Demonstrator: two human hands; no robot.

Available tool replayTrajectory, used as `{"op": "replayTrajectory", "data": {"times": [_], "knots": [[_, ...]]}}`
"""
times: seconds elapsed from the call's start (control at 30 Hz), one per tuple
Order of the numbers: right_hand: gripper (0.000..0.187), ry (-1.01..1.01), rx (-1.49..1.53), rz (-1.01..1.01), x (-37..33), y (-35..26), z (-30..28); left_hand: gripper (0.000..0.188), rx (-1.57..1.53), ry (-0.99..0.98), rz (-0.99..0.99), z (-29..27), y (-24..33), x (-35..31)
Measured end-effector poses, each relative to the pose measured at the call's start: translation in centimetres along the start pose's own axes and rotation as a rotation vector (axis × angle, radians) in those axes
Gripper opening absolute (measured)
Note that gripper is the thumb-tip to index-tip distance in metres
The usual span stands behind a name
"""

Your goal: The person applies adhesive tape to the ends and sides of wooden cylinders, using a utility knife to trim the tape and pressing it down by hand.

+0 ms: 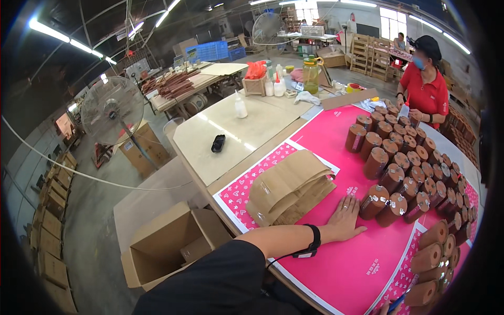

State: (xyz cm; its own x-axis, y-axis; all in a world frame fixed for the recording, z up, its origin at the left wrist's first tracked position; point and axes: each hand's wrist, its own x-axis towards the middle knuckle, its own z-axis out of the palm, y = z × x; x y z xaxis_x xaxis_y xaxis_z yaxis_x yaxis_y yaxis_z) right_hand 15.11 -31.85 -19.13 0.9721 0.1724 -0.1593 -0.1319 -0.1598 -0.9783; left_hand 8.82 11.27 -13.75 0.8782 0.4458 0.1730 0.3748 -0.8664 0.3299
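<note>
My left hand lies flat with fingers spread on a bright pink printed sheet that covers the table. A ring and a dark wristband show on it. Just beyond its fingertips stand several brown cylinders with small silvery patches on their tops. At the lower edge, only part of my right hand shows, closed around a slim blue pen-like thing. Beside it, more brown cylinders with holes in their ends lie on their sides. A folded stack of brown paper rests left of my left hand.
An open cardboard box is below the table's left edge. A white squeeze bottle and a small black object sit on the pale tabletop. Across the table, a person in red handles a bottle. A standing fan is farther left.
</note>
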Motion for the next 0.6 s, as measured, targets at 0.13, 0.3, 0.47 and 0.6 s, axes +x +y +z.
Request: {"op": "replayTrajectory", "data": {"times": [0.13,0.3,0.47,0.6], "knots": [[0.063,0.098,-0.296,-0.434,1.5,-0.1,1.2,0.099,-0.013,0.030,0.014,0.3,-0.1,-0.3],[0.063,0.108,-0.201,-0.128,-1.3,-3.5,3.4,0.098,-0.013,0.030,0.019,-0.3,-0.4,-0.6],[0.062,0.153,-0.335,-0.259,-2.0,-2.9,3.6,0.096,-0.023,0.045,0.034,0.2,-0.2,-0.4],[0.066,0.217,-0.511,-0.532,-2.5,-4.0,4.5,0.095,-0.008,0.050,0.045,0.4,0.0,-0.2]]}}
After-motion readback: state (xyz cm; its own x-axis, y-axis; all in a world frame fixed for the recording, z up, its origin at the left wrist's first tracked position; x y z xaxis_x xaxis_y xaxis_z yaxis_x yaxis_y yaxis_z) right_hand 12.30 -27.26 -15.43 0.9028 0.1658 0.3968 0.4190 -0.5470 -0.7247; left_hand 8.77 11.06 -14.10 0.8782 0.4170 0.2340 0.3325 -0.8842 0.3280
